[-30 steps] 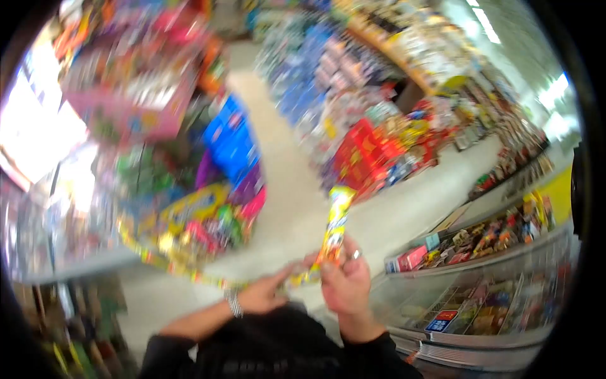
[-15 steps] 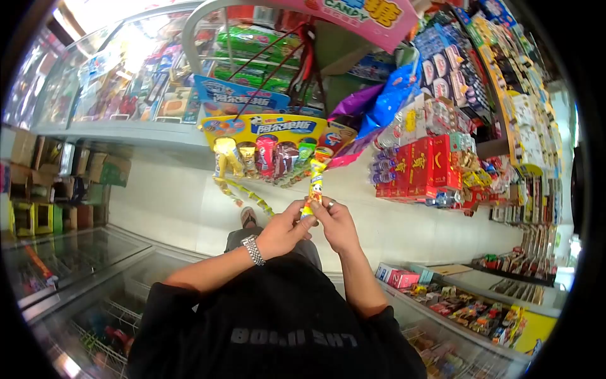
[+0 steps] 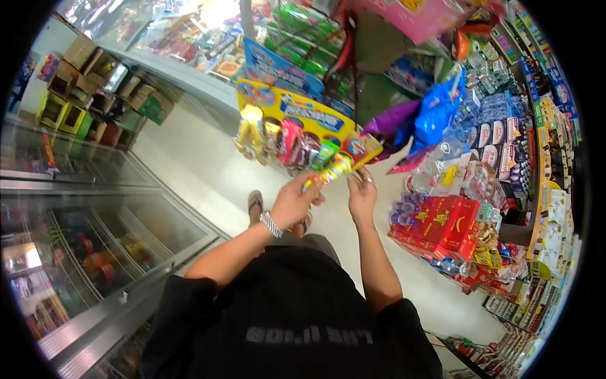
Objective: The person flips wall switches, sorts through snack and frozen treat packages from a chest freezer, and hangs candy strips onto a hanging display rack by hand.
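Observation:
A candy packet (image 3: 333, 173), yellow with coloured print and long and narrow, slants up to the right from my left hand (image 3: 295, 201), whose fingers are closed on its lower end. My right hand (image 3: 362, 192), wearing a ring, is raised beside the packet's upper end. Its fingertips are bent together by the lower right corner of a yellow display card (image 3: 297, 106); whether they grip anything is hidden. Below the card hang strips of small packets, among them gold packets (image 3: 251, 134), a red packet (image 3: 290, 140) and a green packet (image 3: 326, 155).
A blue bag (image 3: 435, 107) and a purple bag (image 3: 392, 123) hang right of the card. Red boxes (image 3: 435, 224) and bottles (image 3: 404, 211) are stacked on the floor at right. A glass-topped freezer (image 3: 95, 246) lies at left, with cardboard boxes (image 3: 104, 82) beyond it.
The view has turned, showing more of the freezer at left. My hands have moved apart: the right one has left the packet's lower end, while the left keeps it, now tilted rightward.

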A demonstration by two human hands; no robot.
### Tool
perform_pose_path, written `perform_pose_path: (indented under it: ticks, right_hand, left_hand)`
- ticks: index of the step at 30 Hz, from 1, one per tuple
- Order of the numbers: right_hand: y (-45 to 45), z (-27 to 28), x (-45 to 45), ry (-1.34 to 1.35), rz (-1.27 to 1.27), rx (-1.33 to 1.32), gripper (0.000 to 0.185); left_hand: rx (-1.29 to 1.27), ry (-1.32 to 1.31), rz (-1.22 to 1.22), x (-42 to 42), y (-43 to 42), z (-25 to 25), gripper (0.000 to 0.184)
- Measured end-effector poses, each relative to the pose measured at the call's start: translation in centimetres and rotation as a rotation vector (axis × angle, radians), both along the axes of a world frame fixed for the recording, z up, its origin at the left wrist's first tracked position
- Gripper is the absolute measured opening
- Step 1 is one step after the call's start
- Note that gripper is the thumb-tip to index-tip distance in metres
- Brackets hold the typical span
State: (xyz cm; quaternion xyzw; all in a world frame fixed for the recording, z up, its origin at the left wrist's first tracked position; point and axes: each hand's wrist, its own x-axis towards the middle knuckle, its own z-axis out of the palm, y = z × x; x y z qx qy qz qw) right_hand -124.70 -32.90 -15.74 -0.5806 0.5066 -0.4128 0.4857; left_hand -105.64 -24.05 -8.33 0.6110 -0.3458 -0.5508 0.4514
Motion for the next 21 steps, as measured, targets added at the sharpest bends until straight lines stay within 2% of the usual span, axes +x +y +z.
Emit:
perform_pose_path:
  ticks: [1, 4, 5, 6, 9, 11, 12, 14, 15, 16, 18, 19, 20, 21]
  right_hand:
    - [-0.1, 1.6, 0.1, -0.044, 0.031, 0.057, 0.036]
    - [-1.2, 1.3, -1.0, -0.128, 0.168, 0.079, 0.03]
    - [-1.4, 1.5, -1.2, -0.034, 0.194, -0.066, 0.024]
    - [-1.5, 1.0, -1.3, -0.037, 0.211, -0.069, 0.024]
    - [-2.0, 0.5, -2.1, -0.209, 0.254, -0.027, 0.021]
    - [-2.3, 1.3, -2.7, 0.077, 0.486, -0.264, 0.019]
    - [-2.3, 2.1, -2.6, 0.073, 0.492, -0.252, 0.019]
    - [-2.1, 4.1, -1.5, 0.281, 0.594, -0.389, 0.019]
    - [-1.4, 5.1, -0.6, 0.151, 0.543, -0.173, 0.021]
    - [-1.4, 4.7, -0.5, 0.151, 0.544, -0.156, 0.021]
    - [-2.2, 4.4, 0.1, 0.269, 0.682, -0.478, 0.023]
    - [-2.2, 3.9, 0.7, 0.311, 0.632, -0.578, 0.021]
    - [-2.3, 3.7, 0.9, 0.307, 0.635, -0.584, 0.021]
    - [-2.4, 4.0, 1.4, 0.471, 0.598, -0.557, 0.02]
  left_hand:
    - [-0.027, 0.019, 0.058, -0.8, -0.5, -0.8, 0.035]
    - [-0.021, 0.048, 0.202, -2.5, -1.8, -1.3, 0.033]
    - [0.002, 0.038, 0.215, -2.6, -2.0, -1.5, 0.033]
    - [0.025, 0.027, 0.232, -2.6, -1.9, -1.8, 0.033]
    - [0.071, 0.028, 0.318, -2.2, -1.0, -2.3, 0.033]
    - [0.125, 0.025, 0.437, -2.1, -0.2, -2.6, 0.032]
    - [0.137, 0.023, 0.443, -2.2, 0.0, -1.8, 0.032]
    - [0.092, -0.072, 0.403, -2.4, 0.2, 0.0, 0.033]
    - [-0.003, -0.153, 0.312, -2.6, 0.0, -0.6, 0.034]
    - [0.014, -0.151, 0.311, -2.6, -0.4, -1.0, 0.034]
    - [-0.07, -0.342, 0.15, -2.1, -1.7, -1.4, 0.035]
    - [0.089, -0.341, 0.101, -1.6, -2.3, 2.0, 0.034]
    - [0.086, -0.344, 0.106, -1.3, -2.9, 1.3, 0.034]
    - [-0.011, -0.412, 0.095, -1.0, -3.5, 0.8, 0.033]
